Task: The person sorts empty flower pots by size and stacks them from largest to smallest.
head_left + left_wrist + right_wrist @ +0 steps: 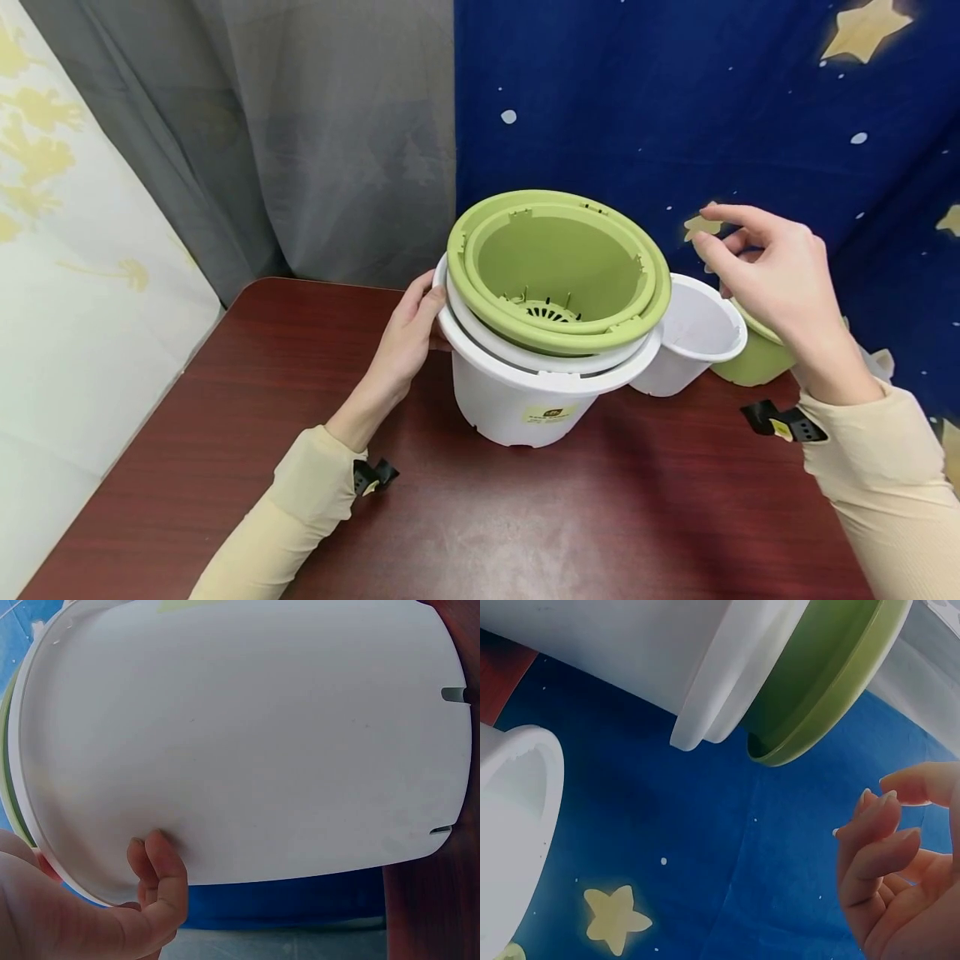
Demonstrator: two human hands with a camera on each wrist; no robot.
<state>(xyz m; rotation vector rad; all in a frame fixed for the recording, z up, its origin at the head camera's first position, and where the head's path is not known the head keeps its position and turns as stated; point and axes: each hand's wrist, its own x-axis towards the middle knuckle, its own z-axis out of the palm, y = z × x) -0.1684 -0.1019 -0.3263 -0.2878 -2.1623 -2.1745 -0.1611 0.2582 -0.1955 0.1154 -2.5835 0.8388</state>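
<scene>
In the head view a stack of round plastic pots stands at the middle of the table. Its outermost white pot (487, 400) carries a small yellow label, and a second white rim shows inside it. A green pot (558, 258) with two visible rims and a slotted bottom sits on top. My left hand (405, 337) grips the white rim on the left side, fingers under it against the wall (247, 750). My right hand (783, 267) hangs in the air to the right of the stack, apart from it, fingers loosely bent and nothing in them.
Behind the stack on the right stand another white pot (675, 367) and a green pot (753, 358), partly hidden. The dark red table (240, 417) meets a grey curtain (345, 142) and a blue star-patterned curtain (600, 108) at the back.
</scene>
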